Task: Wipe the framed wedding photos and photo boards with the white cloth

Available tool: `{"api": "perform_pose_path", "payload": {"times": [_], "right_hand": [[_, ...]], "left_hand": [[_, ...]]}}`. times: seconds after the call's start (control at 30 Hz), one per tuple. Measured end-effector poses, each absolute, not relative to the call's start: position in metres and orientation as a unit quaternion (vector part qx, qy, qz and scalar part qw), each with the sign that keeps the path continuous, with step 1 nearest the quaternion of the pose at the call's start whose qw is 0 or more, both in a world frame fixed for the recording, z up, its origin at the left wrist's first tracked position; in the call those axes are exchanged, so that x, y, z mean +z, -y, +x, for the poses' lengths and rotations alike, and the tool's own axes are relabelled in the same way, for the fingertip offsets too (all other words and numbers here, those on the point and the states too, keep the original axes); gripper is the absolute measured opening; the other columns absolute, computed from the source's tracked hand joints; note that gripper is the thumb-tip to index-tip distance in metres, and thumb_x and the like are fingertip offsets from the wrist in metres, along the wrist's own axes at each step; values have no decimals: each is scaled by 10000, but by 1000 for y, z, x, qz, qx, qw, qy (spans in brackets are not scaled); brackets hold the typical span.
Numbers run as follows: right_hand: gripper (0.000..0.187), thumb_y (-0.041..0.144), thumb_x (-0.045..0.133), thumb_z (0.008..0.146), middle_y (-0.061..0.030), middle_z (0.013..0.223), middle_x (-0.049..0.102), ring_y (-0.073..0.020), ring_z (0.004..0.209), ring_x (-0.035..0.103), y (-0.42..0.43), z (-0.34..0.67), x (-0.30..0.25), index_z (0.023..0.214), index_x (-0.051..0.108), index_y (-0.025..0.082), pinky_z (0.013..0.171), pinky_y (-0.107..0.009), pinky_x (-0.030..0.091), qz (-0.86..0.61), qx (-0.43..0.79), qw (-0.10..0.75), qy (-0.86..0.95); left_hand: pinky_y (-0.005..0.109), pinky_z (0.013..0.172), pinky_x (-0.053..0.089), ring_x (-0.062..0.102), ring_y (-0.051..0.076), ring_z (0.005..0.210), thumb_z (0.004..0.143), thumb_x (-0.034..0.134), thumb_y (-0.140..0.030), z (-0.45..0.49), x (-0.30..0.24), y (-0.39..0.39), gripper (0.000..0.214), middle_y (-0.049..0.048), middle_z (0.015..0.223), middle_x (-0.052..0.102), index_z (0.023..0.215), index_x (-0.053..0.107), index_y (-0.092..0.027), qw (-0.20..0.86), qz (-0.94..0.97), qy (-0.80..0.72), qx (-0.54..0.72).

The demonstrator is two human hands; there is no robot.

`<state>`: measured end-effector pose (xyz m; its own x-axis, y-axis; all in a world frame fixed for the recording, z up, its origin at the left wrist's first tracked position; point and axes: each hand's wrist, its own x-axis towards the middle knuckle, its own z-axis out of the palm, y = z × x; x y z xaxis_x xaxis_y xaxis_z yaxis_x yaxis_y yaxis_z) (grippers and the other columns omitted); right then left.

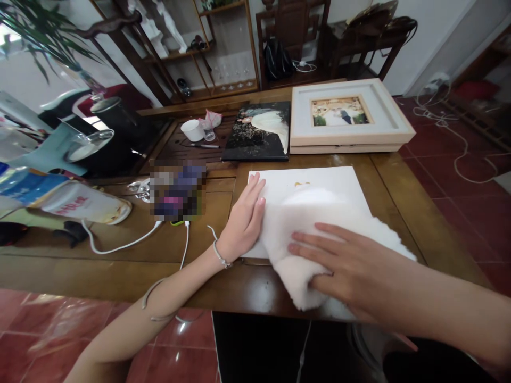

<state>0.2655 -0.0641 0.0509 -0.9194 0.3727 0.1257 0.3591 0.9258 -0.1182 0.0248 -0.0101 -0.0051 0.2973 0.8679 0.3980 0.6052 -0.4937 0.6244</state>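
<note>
A white board (pixel 331 175) with a small gold mark lies on the wooden table in front of me. Across its near right part is spread a fluffy white cloth (pixel 295 282), hanging slightly past the table's front edge. My right hand (pixel 339 260) presses down on the cloth and grips it, a fold bunched by the thumb. At the board's left edge rests my left hand (pixel 243 215), fingers stretched out and together, holding nothing. A bracelet circles the left wrist. The cloth hides much of the board's surface.
Behind the board are a dark photo panel (pixel 259 133) and a framed picture (pixel 383 114). A blurred-out item (pixel 179 191) with white cables lies left, near a white-and-blue package (pixel 80 199). A white cup (pixel 192 130) stands on the dark tray.
</note>
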Motion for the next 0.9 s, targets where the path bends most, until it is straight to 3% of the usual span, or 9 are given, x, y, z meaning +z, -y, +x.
{"api": "perform_pose_path", "payload": {"times": [0.23,0.4,0.6,0.7,0.9], "right_hand": [[339,103,614,693,-175,1333,587,-304,1216,558,12,278,44,1019,671,178,954,-473,481,-261,-23,88,961],[326,75,526,720,-176,1173,656,-289,1088,604,-16,250,47,1006,648,173,856,-396,473,-319,-4,67,945],[310,67,428,770,-111,954,652,-226,804,582,-29,215,64,995,606,185,645,-318,336,-333,42,28,942],[306,63,428,765,-103,934,648,-217,773,571,-28,219,65,979,606,190,628,-317,311,-343,37,12,939],[284,61,452,731,-95,982,647,-223,811,606,-22,268,55,933,599,196,664,-317,395,-361,0,40,932]], "left_hand": [[574,1175,261,316,274,1450,1021,310,-321,28,-9,12,461,159,1511,426,1424,438,-138,205,800,-491,278],[627,1164,227,230,310,1479,1010,346,-255,29,-7,14,409,109,1555,365,1400,460,-212,198,824,-479,230],[604,1153,290,477,314,1325,987,402,-210,30,-5,12,300,143,1363,561,1226,584,-191,169,833,-466,246],[605,1153,291,420,316,1376,979,404,-193,28,-6,12,347,142,1426,508,1300,535,-197,164,840,-457,243],[628,1154,251,240,322,1473,979,387,-203,25,-9,13,431,177,1537,373,1404,423,-141,164,840,-478,199]]}}
